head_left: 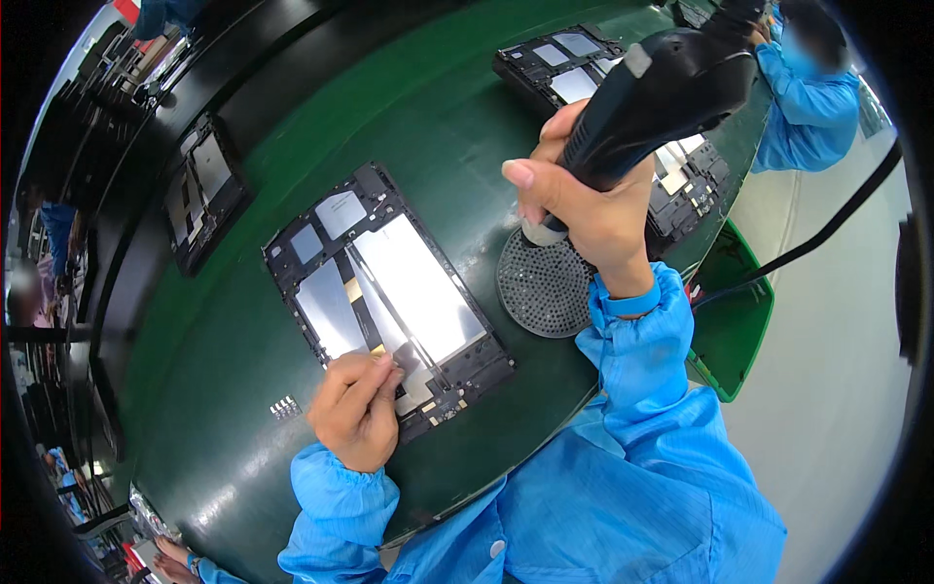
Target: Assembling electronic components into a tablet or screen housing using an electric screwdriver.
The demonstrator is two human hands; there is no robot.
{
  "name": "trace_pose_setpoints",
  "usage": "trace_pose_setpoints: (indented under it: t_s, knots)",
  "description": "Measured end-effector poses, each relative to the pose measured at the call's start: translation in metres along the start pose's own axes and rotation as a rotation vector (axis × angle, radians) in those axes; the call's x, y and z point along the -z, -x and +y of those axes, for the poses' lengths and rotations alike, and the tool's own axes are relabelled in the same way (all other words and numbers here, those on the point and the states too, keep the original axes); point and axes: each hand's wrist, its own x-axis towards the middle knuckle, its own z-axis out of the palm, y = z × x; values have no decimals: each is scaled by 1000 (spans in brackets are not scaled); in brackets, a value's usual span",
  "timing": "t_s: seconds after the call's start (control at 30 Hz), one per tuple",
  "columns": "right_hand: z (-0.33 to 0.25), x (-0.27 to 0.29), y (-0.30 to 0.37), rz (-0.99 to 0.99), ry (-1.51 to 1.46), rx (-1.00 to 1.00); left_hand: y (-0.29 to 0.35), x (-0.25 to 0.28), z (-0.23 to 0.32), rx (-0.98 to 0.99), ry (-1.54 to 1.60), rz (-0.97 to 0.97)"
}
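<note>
Work at a green counter (219, 365), seen from above. The left hand (358, 411) is closed in a pinch, thumb against the bent index finger and the remaining fingers curled beneath; its fingertips meet the lower portion of an opened flat device (418, 282), over a narrow greyish strip (386, 313) that runs lengthwise between silvery plates. Whether the edge of this strip is caught between the fingertips cannot be made out. The device lies flat on the counter in front of the person, set obliquely, its black frame and bright inner plates uppermost.

The right hand (603, 219) grasps a black handheld tool (647, 112) by its narrower part, the fingers wrapped around it and the thumb extended along the near side. The bulky end of the tool points up and to the right; its pale lower end overlaps, in this view, the rim of a round perforated disc (545, 292), and contact between the two cannot be judged.

Similar devices lie at the far side of the counter (559, 63), beyond the right wrist (686, 190), and to the left (202, 190). Small metallic pieces (285, 407) rest just beside the left hand. A green bin (735, 331) stands beyond the counter's right edge, near a black cable (837, 224); a co-worker in blue (808, 102) appears at upper right.
</note>
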Motion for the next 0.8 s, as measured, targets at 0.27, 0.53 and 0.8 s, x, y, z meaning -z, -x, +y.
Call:
trace_pose_setpoints:
  t_s: [0.27, 0.53, 0.8]
  knots:
    - [9, 7, -7, 37, 32, -72, -11, -6, 3, -25, 183, -136]
    - [3, 18, -8, 30, -23, -164, -21, 9, 11, 158, 168, -18]
    - [7, 26, -10, 1, 26, -82, -12, 32, 3, 282, 138, 100]
